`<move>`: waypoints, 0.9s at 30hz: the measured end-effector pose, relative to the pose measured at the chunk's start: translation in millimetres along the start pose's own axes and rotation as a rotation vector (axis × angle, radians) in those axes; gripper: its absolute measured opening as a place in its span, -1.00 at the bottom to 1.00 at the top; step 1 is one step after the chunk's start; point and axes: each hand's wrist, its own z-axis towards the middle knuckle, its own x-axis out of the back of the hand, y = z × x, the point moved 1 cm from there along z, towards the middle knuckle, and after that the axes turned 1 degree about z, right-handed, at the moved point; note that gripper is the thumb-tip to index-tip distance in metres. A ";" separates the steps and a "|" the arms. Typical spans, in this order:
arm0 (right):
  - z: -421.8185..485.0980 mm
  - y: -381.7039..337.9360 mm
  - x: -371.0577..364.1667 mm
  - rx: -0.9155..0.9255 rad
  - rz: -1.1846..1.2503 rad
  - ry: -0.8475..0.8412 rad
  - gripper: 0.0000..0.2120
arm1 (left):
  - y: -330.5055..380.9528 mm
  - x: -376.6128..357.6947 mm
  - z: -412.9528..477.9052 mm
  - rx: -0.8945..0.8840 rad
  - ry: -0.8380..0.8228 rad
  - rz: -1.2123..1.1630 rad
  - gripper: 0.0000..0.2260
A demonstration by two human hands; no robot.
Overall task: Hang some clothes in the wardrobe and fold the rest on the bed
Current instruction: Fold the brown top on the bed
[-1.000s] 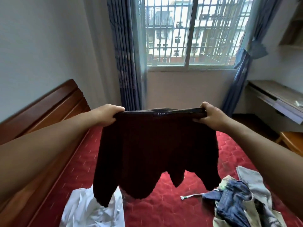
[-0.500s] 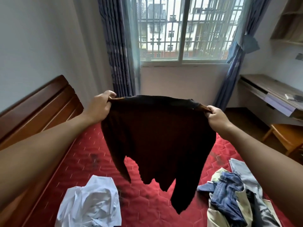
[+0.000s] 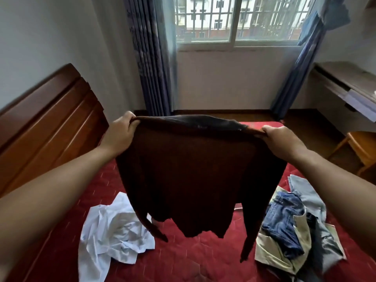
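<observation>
The dark brown sweater point(image 3: 195, 171) is up in the air in the middle of my feed, held out over the bed point(image 3: 193, 257) by its top edge. The body hangs down flat-ish, with one sleeve dangling on each side, and the lower hem and cuffs hang above the red quilted cover without touching it, as far as I can tell.

The left hand point(image 3: 120, 133) has its fingers curled tight round the sweater's left shoulder corner, fabric bunched in the fist. The right hand point(image 3: 282, 141) does the same at the other corner, thumb and fingers clamped over a twisted bit of the edge. Both arms are stretched forward, so the top edge runs pretty taut between the two fists (there's a little pale label near the middle of it, too blurry to read).

Below, on the bed, a crumpled white shirt point(image 3: 109, 228) lies to the left, just under the left sleeve. Over on the right is a messy pile: blue jeans point(image 3: 282, 222) on top of a beige garment point(image 3: 272, 253), with a pale grey-blue piece point(image 3: 305, 192) spread behind and partly under them. The right sleeve hangs in front of that pile's left edge.

Further out, the wooden headboard point(image 3: 46, 119) runs along the left wall. Straight ahead is a barred window point(image 3: 232, 17) with blue curtains either side, the left curtain point(image 3: 152, 58) hanging straight and the right curtain point(image 3: 301, 64) tied back. A desk point(image 3: 345, 78) sits against the right wall, with a wooden chair point(image 3: 360, 147) near it.
</observation>
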 end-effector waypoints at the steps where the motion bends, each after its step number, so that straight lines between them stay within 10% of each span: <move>1: 0.5 5.7 -8.1 0.003 0.008 -0.038 -0.78 | -5.3 -4.7 1.2 -0.050 -0.053 0.027 -0.89; 7: 36.9 24.9 -41.0 -0.026 -0.019 -0.103 -0.87 | -29.0 -39.2 34.2 -0.057 -0.215 0.108 -0.91; 16: 179.4 25.5 11.8 -0.410 0.266 0.381 -0.69 | 9.5 -53.9 169.1 0.319 0.216 -0.171 -0.80; 21: 206.9 7.8 51.7 -0.224 0.198 0.511 -0.66 | 42.0 -29.3 205.9 0.158 0.364 -0.268 -0.85; 27: 149.7 18.0 -2.8 0.077 -0.042 0.409 -0.76 | 8.9 -61.7 145.8 -0.050 0.087 -0.029 -0.81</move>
